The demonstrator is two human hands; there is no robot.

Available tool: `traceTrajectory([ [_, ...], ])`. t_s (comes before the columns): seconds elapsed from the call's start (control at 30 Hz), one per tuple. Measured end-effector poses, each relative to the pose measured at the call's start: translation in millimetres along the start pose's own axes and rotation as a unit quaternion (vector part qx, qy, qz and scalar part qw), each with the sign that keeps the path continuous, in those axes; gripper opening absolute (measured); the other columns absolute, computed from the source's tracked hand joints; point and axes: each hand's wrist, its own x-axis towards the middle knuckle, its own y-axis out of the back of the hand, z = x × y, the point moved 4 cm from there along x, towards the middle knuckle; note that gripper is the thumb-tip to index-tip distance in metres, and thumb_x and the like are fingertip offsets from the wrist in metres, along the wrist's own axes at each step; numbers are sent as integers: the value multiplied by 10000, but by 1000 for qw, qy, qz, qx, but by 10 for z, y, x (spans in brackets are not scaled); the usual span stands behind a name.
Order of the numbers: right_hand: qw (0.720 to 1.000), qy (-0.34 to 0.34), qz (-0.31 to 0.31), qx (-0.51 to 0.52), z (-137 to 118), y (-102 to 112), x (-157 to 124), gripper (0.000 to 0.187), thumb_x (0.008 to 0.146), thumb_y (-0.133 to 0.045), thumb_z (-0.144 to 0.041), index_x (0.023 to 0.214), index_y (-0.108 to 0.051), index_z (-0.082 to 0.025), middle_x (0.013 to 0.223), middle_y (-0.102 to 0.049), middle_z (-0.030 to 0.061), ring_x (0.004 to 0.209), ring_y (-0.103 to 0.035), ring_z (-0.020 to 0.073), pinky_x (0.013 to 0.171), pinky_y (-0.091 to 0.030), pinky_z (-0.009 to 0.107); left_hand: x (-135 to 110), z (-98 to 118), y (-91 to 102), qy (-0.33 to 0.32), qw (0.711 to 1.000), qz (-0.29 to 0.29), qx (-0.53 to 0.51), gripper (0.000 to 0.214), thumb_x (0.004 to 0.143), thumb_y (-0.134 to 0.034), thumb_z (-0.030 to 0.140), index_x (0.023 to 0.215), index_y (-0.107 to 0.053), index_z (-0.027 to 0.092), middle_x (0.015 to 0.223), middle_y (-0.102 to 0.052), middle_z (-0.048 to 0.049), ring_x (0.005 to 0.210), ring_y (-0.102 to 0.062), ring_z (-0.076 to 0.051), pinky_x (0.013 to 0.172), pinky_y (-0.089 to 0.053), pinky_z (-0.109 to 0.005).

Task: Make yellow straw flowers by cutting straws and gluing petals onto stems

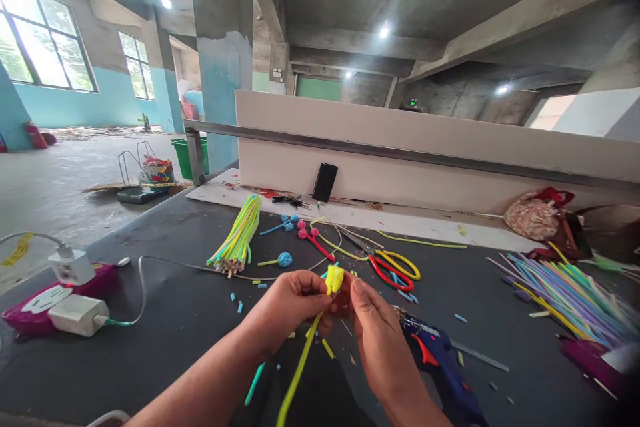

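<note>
My left hand [293,303] and my right hand [373,323] meet over the dark table [150,340], both pinching a yellow-green pipe cleaner [300,367]. Its top end is wound into a small yellow coil [334,278] held between the fingertips of both hands. The straight stem hangs down toward me between my wrists. A blue glue gun [440,360] lies just right of my right hand.
A bundle of yellow-green pipe cleaners [240,237], finished coiled pieces in blue [284,259] and pink [313,240], scissors with red and yellow handles [393,267], and a spread of pastel stems [565,290] lie on the table. A phone [325,181] leans on the white partition. Chargers [75,290] sit at left.
</note>
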Motion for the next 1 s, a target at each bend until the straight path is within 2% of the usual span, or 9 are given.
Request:
traceTrajectory([
  [0.23,993,-51,-84,64,151,-400,252,365,861,-494,-419,1139,-625,-222,1059,-684,77,947,-618,252,777,-499,361,37,177,394,20,998,49,-23,261,625,-725,313,665,-551,123,545,-549,19,402,-385,-23,393,-244,-160],
  [0.37,993,-62,-94,45,215,-522,360,359,854,-501,-425,1125,-633,-231,1091,-673,73,1014,-594,265,839,-478,389,93,110,515,21,992,121,-34,284,638,-698,355,661,-502,151,466,-487,58,342,-345,-23,335,-207,-150],
  [0.43,995,-57,-78,13,228,-511,377,367,833,-525,-437,1098,-651,-216,1053,-685,83,1016,-589,284,840,-478,406,118,19,504,17,988,143,-57,285,655,-673,367,651,-476,161,420,-466,70,315,-352,-29,321,-238,-147],
  [0.53,998,-42,-50,-25,217,-460,347,377,814,-545,-448,1082,-659,-208,932,-708,83,931,-616,292,761,-507,397,125,-70,420,28,990,122,-67,269,672,-656,359,663,-467,168,389,-500,55,301,-408,-56,312,-305,-155],
  [0.7,995,-36,-73,-51,185,-449,270,351,827,-526,-448,1052,-654,-211,815,-692,52,727,-619,227,587,-493,304,82,-50,343,47,991,114,-56,277,677,-660,350,668,-446,174,391,-529,52,305,-454,-71,318,-367,-161],
  [0.9,994,7,-72,-82,150,-424,257,242,837,-544,-385,981,-653,-225,853,-671,25,791,-597,199,683,-468,274,50,-59,306,34,992,123,-14,306,674,-668,394,660,-462,168,420,-544,43,338,-481,-77,347,-377,-170],
  [1.0,992,32,-74,-92,143,-416,248,200,840,-545,-358,945,-654,-229,836,-661,15,758,-593,182,667,-461,260,25,-68,284,34,991,128,0,320,663,-678,411,647,-478,161,428,-517,52,356,-474,-69,361,-362,-164],
])
